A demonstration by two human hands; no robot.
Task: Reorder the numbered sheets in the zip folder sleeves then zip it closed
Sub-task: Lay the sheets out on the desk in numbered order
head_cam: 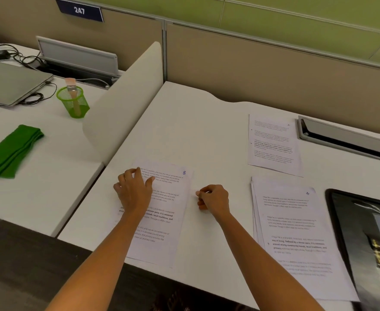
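- Paper lies under the fingers (131, 175) of the left hand (134, 190). They are spread and pressed flat on the upper left part of the sheet marked 8 (168, 212), pinning it to the worktop (184, 131) without curling round it.
- The right hand (213, 199) sits just beside that sheet's right edge, left of centre in the frame. Its fingers are curled in tight, with thumb and forefinger together, and no paper shows between them.
- Further right in the lower half lies a loose stack with 4 on top (296, 221). Above it, a single sheet marked 2 (274, 142) lies apart from the stack.
- The black zip folder (368, 232) lies open at the right edge of the frame, just beside the stack.
- My reading is that the task is at an early or middle stage. The sheets are out on the worktop and being sorted into places. None of the visible ones is back in a sleeve, and the zip is not closed.
- Still to do, as I judge it: finish the order, refill the sleeves, then zip the folder.
- The folder is cut off by the frame and blurred, so its sleeves and zip cannot be made out. The numbers on the sheets under the 4 are hidden. The left forearm covers part of the sheet marked 8.
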